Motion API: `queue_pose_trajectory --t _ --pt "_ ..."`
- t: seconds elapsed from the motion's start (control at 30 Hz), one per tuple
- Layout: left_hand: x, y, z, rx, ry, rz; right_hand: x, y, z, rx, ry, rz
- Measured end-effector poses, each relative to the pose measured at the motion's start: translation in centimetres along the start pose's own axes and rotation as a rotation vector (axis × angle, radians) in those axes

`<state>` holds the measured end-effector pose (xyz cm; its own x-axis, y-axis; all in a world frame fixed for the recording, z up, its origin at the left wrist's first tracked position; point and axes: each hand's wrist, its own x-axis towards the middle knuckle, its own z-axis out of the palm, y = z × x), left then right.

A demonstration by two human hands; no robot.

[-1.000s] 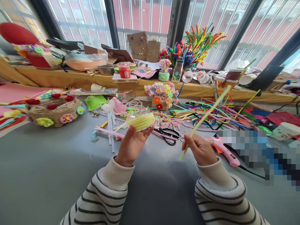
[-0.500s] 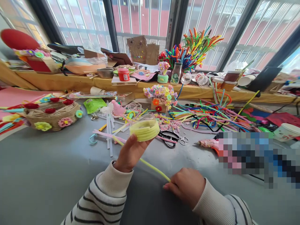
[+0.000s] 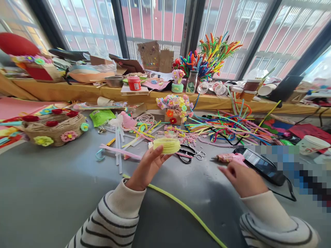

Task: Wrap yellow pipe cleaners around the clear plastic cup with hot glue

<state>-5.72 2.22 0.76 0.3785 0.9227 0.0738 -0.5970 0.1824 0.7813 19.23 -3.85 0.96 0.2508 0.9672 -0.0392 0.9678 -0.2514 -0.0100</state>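
Note:
My left hand (image 3: 146, 168) is raised over the grey table (image 3: 51, 193) and grips a small clear cup wrapped in yellow-green pipe cleaner (image 3: 167, 143). A long yellow-green pipe cleaner (image 3: 181, 205) lies loose on the table below my forearms. My right hand (image 3: 241, 179) hovers low at the right with its fingers loosely extended and nothing in them, close to a pink glue gun (image 3: 229, 157) and a black phone (image 3: 261, 166).
Black scissors (image 3: 187, 152) lie just beyond the cup. A heap of coloured pipe cleaners (image 3: 227, 127) covers the right side. A woven basket with felt flowers (image 3: 53, 128) sits at the left. A paper cup (image 3: 311, 144) stands far right; a cluttered wooden ledge (image 3: 77, 90) runs behind.
My right hand let go of the long yellow-green pipe cleaner, which now lies on the table, and moved right toward the glue gun. My left hand lowered the cup slightly.

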Motion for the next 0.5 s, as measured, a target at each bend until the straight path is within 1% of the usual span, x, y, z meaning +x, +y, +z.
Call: queue_pose_trajectory --t 0.03,0.07,0.1,0.13,0.2,0.27,0.33,0.43,0.5 --pt "0.0 0.0 0.0 0.003 0.0 0.0 0.6 1.3 0.3 -0.045 0.04 0.085" --pt "0.0 0.0 0.0 0.006 0.003 0.002 1.1 2.5 0.8 -0.102 0.063 0.126" --pt "0.0 0.0 0.0 0.01 0.007 0.003 1.6 3.5 1.2 -0.164 0.124 0.177" --pt "0.0 0.0 0.1 0.014 0.013 0.002 2.0 4.2 1.8 -0.2 0.142 0.223" --pt "0.1 0.0 0.1 0.019 0.027 -0.002 2.6 5.0 2.7 -0.192 0.121 0.272" --pt "0.1 0.0 0.0 0.017 0.044 -0.008 3.1 5.0 3.2 -0.169 0.094 0.285" --pt "0.1 0.0 -0.1 0.01 0.062 -0.011 3.5 4.6 3.1 -0.145 0.074 0.276" --pt "0.2 -0.1 -0.1 0.006 0.076 -0.009 3.7 3.4 2.3 -0.082 0.052 0.233" --pt "0.2 -0.1 0.0 -0.001 0.077 -0.012 3.6 2.4 1.5 -0.023 0.068 0.202"
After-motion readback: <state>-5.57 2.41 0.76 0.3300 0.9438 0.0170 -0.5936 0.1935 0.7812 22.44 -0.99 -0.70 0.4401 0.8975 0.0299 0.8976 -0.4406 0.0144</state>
